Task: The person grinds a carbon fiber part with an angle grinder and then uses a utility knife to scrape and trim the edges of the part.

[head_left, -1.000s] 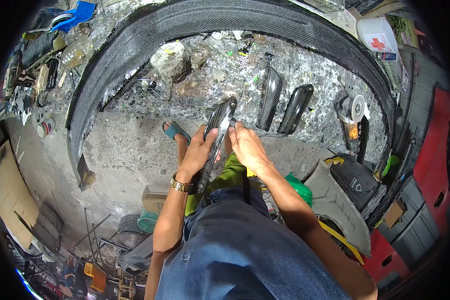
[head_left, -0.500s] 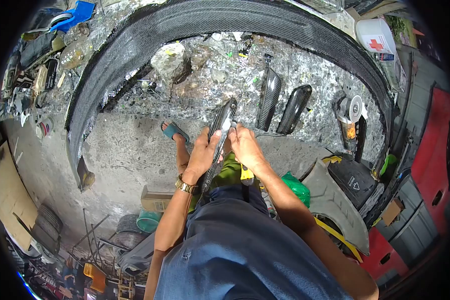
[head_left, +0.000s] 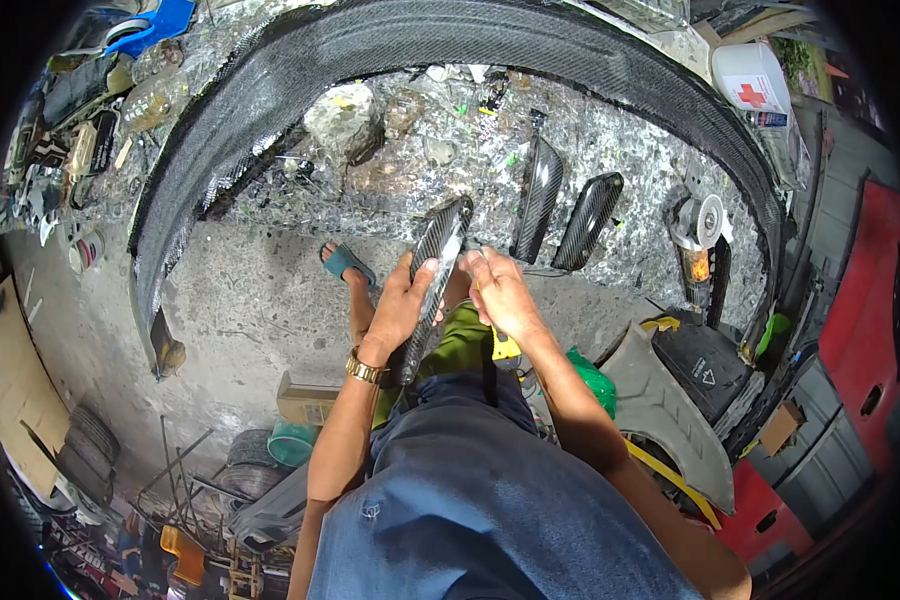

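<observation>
Woven strip (head_left: 438, 238), long, glossy, tight in left hand (head_left: 398, 305); right hand (head_left: 505, 293) around yellow tool (head_left: 507, 347)

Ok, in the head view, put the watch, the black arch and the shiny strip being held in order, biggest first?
1. Black arch
2. Shiny strip, in the left hand
3. Watch

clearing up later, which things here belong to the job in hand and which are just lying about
Likely the job:
patterned black piece in the left hand
two similar pieces

Seemingly lying about:
angle grinder
rock
white tub
</observation>
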The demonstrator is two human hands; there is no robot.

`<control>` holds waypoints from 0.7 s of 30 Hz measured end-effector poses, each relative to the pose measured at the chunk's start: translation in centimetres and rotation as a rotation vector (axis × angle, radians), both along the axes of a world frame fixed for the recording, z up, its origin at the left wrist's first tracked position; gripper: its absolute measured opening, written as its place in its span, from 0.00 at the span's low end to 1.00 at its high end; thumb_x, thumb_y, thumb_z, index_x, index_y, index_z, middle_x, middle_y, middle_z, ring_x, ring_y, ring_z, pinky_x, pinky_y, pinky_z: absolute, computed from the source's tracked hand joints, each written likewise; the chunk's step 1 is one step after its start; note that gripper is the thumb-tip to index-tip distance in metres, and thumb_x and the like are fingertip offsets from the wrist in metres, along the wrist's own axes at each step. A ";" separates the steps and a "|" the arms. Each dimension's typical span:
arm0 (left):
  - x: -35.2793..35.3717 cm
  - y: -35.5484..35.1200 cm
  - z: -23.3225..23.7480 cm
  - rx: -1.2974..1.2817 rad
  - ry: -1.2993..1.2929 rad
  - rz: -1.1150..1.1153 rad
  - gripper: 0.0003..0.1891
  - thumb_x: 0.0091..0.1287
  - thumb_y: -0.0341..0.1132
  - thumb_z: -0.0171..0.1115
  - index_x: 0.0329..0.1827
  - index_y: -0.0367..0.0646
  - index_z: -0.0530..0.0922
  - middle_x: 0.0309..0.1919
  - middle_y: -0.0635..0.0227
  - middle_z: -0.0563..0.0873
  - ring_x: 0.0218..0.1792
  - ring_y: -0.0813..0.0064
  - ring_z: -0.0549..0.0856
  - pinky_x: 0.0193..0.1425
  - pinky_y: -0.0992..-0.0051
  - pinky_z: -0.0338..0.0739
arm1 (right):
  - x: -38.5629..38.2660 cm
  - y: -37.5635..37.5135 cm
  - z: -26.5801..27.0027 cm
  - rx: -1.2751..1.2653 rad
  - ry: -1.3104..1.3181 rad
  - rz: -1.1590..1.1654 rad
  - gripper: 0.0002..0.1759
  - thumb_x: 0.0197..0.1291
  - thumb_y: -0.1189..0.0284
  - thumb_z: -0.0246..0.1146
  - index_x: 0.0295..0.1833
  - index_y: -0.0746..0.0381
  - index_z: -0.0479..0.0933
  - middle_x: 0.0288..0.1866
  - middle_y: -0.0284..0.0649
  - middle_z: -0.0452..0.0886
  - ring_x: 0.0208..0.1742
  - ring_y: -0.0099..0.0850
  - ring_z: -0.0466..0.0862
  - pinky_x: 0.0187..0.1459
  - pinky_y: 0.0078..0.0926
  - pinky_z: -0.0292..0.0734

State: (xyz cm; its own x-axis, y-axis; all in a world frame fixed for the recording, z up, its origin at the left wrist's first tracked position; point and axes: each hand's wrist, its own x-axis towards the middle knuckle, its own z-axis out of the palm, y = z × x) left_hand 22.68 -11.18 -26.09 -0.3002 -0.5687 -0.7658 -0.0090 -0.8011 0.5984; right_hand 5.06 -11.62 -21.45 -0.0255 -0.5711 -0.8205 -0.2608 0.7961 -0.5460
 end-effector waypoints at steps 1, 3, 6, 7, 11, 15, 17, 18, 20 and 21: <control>0.1 -0.1 0.1 0.012 0.019 0.003 0.21 0.78 0.49 0.56 0.60 0.40 0.71 0.30 0.63 0.83 0.22 0.74 0.84 0.23 0.75 0.81 | 0.0 0.1 0.1 0.003 0.003 -0.002 0.19 0.78 0.60 0.48 0.47 0.67 0.73 0.19 0.38 0.74 0.14 0.28 0.75 0.19 0.31 0.72; 0.0 -0.1 0.0 0.024 0.037 0.009 0.21 0.78 0.49 0.56 0.61 0.41 0.71 0.31 0.63 0.83 0.23 0.75 0.85 0.23 0.75 0.81 | 0.3 0.0 0.4 -0.027 0.117 0.128 0.20 0.78 0.61 0.48 0.49 0.69 0.73 0.21 0.41 0.78 0.16 0.32 0.79 0.23 0.34 0.76; 0.1 0.1 -0.3 0.036 0.008 0.007 0.19 0.79 0.47 0.55 0.60 0.41 0.71 0.31 0.64 0.83 0.23 0.75 0.85 0.24 0.75 0.82 | 0.9 0.1 -0.1 -0.105 0.108 0.129 0.19 0.78 0.62 0.48 0.48 0.70 0.73 0.22 0.44 0.80 0.18 0.35 0.82 0.27 0.36 0.78; 0.1 0.0 -0.3 0.031 0.009 -0.009 0.19 0.79 0.47 0.54 0.60 0.41 0.71 0.31 0.64 0.83 0.23 0.75 0.85 0.24 0.75 0.82 | 0.9 0.2 -0.3 -0.103 0.108 0.128 0.19 0.78 0.62 0.48 0.48 0.70 0.73 0.22 0.44 0.80 0.18 0.35 0.82 0.27 0.36 0.78; 0.2 -0.1 -0.2 0.035 0.004 -0.037 0.18 0.79 0.47 0.54 0.59 0.41 0.71 0.30 0.65 0.83 0.23 0.75 0.85 0.24 0.75 0.82 | 1.1 0.2 -0.8 -0.118 0.144 0.140 0.19 0.77 0.63 0.48 0.45 0.69 0.73 0.22 0.44 0.81 0.18 0.36 0.83 0.27 0.38 0.78; 0.1 -0.2 0.2 0.035 0.011 -0.031 0.18 0.79 0.47 0.54 0.59 0.41 0.71 0.30 0.65 0.83 0.23 0.75 0.85 0.24 0.75 0.82 | 1.1 0.1 -0.8 -0.122 0.151 0.160 0.19 0.78 0.63 0.48 0.46 0.69 0.73 0.21 0.45 0.81 0.18 0.38 0.83 0.27 0.39 0.78; 0.1 -0.3 0.3 0.036 0.022 -0.017 0.19 0.79 0.47 0.54 0.59 0.40 0.72 0.31 0.64 0.83 0.23 0.75 0.85 0.24 0.76 0.82 | 1.1 0.1 -0.9 -0.128 0.154 0.166 0.19 0.78 0.63 0.48 0.46 0.69 0.73 0.21 0.45 0.80 0.18 0.38 0.83 0.27 0.39 0.78; 0.1 -0.2 0.3 0.038 0.022 -0.017 0.19 0.79 0.47 0.54 0.59 0.40 0.72 0.31 0.64 0.83 0.23 0.75 0.85 0.24 0.76 0.82 | 1.1 0.1 -0.8 -0.133 0.158 0.172 0.19 0.78 0.63 0.48 0.46 0.69 0.73 0.20 0.45 0.80 0.18 0.38 0.83 0.27 0.40 0.79; 0.0 -0.2 0.2 0.029 -0.001 -0.002 0.19 0.79 0.48 0.54 0.59 0.40 0.72 0.31 0.63 0.83 0.23 0.75 0.85 0.24 0.75 0.82 | 1.2 -0.2 -0.5 -0.115 0.162 0.175 0.18 0.77 0.64 0.48 0.45 0.70 0.73 0.20 0.46 0.80 0.18 0.39 0.83 0.28 0.41 0.79; -0.1 -0.2 0.3 0.030 -0.001 -0.002 0.19 0.79 0.48 0.54 0.59 0.40 0.72 0.31 0.63 0.83 0.23 0.75 0.85 0.24 0.75 0.82 | 1.3 -0.3 -0.3 -0.098 0.166 0.177 0.18 0.77 0.64 0.48 0.45 0.70 0.73 0.21 0.47 0.80 0.18 0.41 0.83 0.28 0.42 0.79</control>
